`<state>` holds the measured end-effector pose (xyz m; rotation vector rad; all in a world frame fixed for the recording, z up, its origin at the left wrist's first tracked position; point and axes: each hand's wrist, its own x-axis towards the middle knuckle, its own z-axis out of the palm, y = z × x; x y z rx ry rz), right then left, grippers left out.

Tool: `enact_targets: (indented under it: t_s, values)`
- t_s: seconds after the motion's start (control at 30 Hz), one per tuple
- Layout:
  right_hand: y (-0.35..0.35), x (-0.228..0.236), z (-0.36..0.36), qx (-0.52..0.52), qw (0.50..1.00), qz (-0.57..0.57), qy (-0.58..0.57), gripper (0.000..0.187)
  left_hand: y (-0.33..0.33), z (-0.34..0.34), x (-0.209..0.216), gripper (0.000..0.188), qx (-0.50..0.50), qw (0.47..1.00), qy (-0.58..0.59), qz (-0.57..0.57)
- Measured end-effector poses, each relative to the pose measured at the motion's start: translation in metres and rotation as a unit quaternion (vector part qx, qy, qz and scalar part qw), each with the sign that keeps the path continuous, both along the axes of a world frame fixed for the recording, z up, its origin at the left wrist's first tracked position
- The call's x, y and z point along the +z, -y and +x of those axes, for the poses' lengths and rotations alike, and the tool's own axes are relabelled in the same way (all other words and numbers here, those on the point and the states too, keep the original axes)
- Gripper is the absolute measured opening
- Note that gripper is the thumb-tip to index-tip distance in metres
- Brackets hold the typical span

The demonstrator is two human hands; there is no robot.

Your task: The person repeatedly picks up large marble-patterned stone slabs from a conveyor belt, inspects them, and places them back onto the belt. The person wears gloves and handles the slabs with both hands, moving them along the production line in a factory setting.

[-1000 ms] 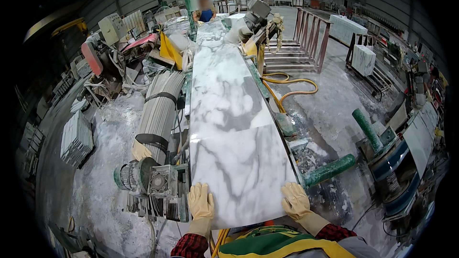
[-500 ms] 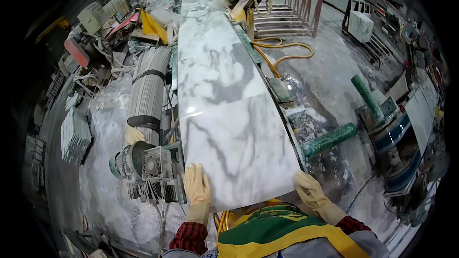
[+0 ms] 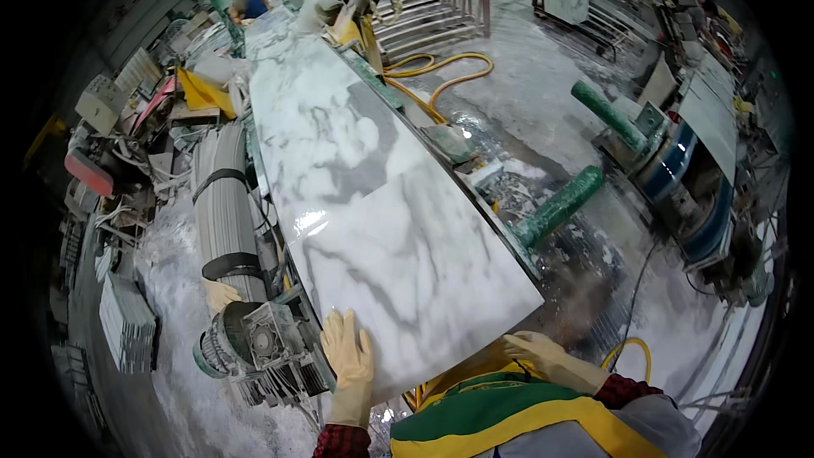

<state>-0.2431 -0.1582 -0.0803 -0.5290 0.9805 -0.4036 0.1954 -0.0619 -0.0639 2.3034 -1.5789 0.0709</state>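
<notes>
A white marble slab [image 3: 415, 280] with grey veins lies lengthwise in front of me, its near end at my waist. Beyond a faint seam, another glossy marble slab [image 3: 331, 127] continues away from me. My left hand [image 3: 346, 354], in a cream rubber glove, rests flat with fingers stretched on the near slab's left corner. My right hand [image 3: 543, 356], gloved alike, is at the near edge toward the right corner, fingers extended along the edge and grasping nothing visible. A green and yellow apron [image 3: 500, 411] covers my front, close under the slab's end.
A motor with gearbox [image 3: 267, 339] stands left of the slab, beside a ribbed grey roller cover [image 3: 225, 203]. Green posts [image 3: 560, 203] stick out at right. A yellow hose [image 3: 458, 72] loops over the wet floor. Another person [image 3: 250, 0] is at the far end.
My view has swung, so the slabs now slant toward the upper left. My right hand has shifted from the slab's right corner to its near edge. My left hand stays at the left corner.
</notes>
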Motion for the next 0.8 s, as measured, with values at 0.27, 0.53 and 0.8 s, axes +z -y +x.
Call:
enact_targets:
  t_s: [0.27,0.53,0.8]
  values:
    - [-0.009,0.045,0.099,0.206,0.897,-0.066,-0.385,0.090,0.062,0.043,0.032,0.060,-0.136,0.988,0.066,0.031]
    - [-0.030,-0.041,0.080,0.079,0.973,-0.083,-0.202,0.081,0.212,0.135,0.062,0.080,-0.210,0.973,0.088,-0.027]
    - [-0.029,-0.119,0.101,-0.001,0.998,0.021,-0.052,0.053,0.281,0.182,0.094,0.063,-0.162,0.952,-0.047,0.254]
